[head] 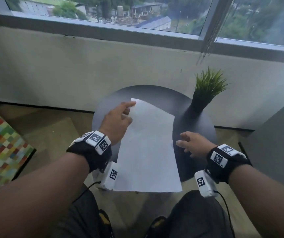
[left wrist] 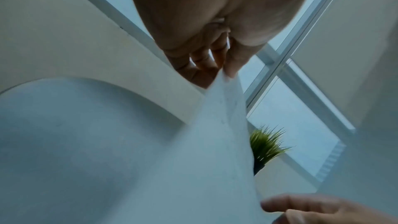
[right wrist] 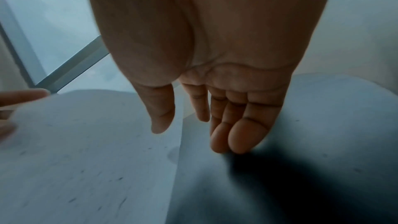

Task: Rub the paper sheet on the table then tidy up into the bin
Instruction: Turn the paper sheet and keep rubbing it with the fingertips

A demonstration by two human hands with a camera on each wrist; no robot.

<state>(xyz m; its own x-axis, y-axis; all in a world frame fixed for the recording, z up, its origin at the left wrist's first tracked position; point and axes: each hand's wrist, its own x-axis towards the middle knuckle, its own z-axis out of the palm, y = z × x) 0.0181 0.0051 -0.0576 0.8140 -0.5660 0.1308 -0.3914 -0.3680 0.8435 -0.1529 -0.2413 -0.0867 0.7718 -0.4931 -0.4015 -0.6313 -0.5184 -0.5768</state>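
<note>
Paper sheet point(head: 148, 148) overhangs the round tabletop's point(head: 194, 134) near edge, its far corner pinched by the left hand point(head: 117, 121); right hand point(head: 192, 145), fingers relaxed, hovers beside its right edge, plant point(head: 206, 93) behind.

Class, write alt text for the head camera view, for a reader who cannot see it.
A person's left hand pinches the far corner of a white paper sheet above a round dark table, while the right hand hovers open beside the sheet's right edge. A dark vase of green grass stands on the table below a window.
</note>
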